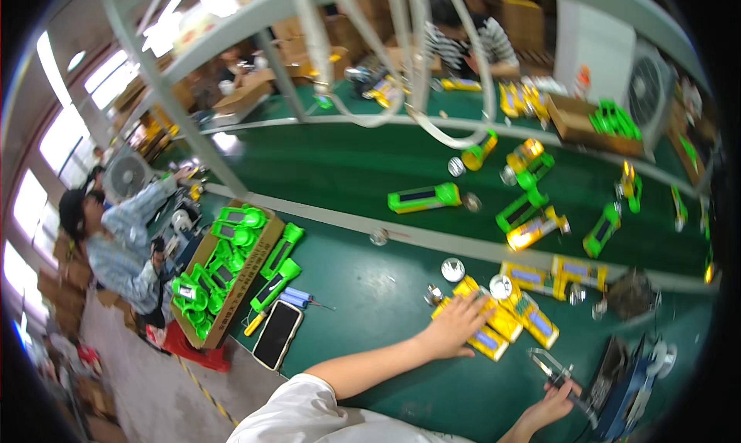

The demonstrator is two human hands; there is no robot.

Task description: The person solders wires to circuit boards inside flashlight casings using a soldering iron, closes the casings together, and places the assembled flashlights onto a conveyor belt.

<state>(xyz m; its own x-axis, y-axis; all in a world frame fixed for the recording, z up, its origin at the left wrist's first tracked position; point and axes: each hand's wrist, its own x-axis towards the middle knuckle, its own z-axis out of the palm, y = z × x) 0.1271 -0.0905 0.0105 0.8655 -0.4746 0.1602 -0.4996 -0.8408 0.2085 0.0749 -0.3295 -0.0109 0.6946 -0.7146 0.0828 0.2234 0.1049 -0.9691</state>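
Observation:
My left hand lies with fingers stretched out over several yellow lamp housings on the green bench. Beneath it, parts of the housings are hidden. Round silvery reflectors sit just beyond and among them. At the lower right, my right hand is closed round a hand tool with a dark body and a bent metal front end; it looks like a soldering iron. The tool's tip points toward the housings, apart from them. More yellow housings lie farther off by the bench's far edge.
Left stands a cardboard box of green lamp shells, beside a phone, blue battery cells and a yellow-handled tool. A blue device stands right. Green-yellow lamps lie on the belt beyond. Co-workers sit left and opposite.

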